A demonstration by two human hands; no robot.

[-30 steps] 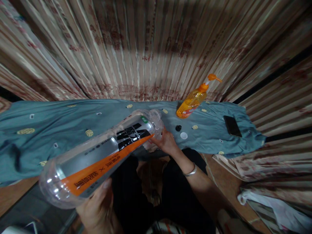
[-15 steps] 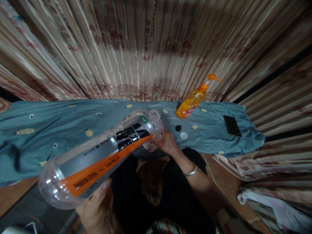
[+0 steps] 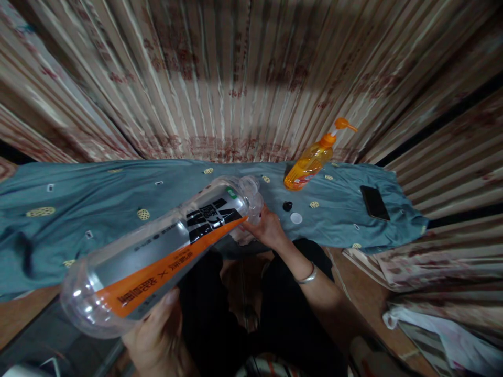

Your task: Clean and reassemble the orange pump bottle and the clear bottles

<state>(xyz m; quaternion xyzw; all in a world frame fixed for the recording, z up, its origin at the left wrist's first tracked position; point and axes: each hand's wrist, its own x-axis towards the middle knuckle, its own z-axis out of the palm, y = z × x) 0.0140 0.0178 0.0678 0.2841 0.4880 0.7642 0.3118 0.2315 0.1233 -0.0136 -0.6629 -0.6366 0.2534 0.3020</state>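
A large clear plastic bottle (image 3: 165, 251) with a silver, black and orange label is held tilted over the cloth, its base towards the lower left. My left hand (image 3: 159, 330) grips it from below near the base, thumb on the label. At the other end, my right hand (image 3: 267, 228), with a bangle on the wrist, holds something clear at the bottle's neck; the fingers are partly hidden. Beyond it stands an orange pump bottle (image 3: 308, 167) with yellow-orange liquid. A small black cap (image 3: 287, 206) and a white disc (image 3: 296, 218) lie to the right of my right hand.
A teal cloth with pineapple prints (image 3: 118, 183) covers the long surface. On its right part lies a black phone (image 3: 374, 203). Pleated curtains (image 3: 236, 78) hang behind and at the sides. A white bag (image 3: 444, 335) is at the lower right.
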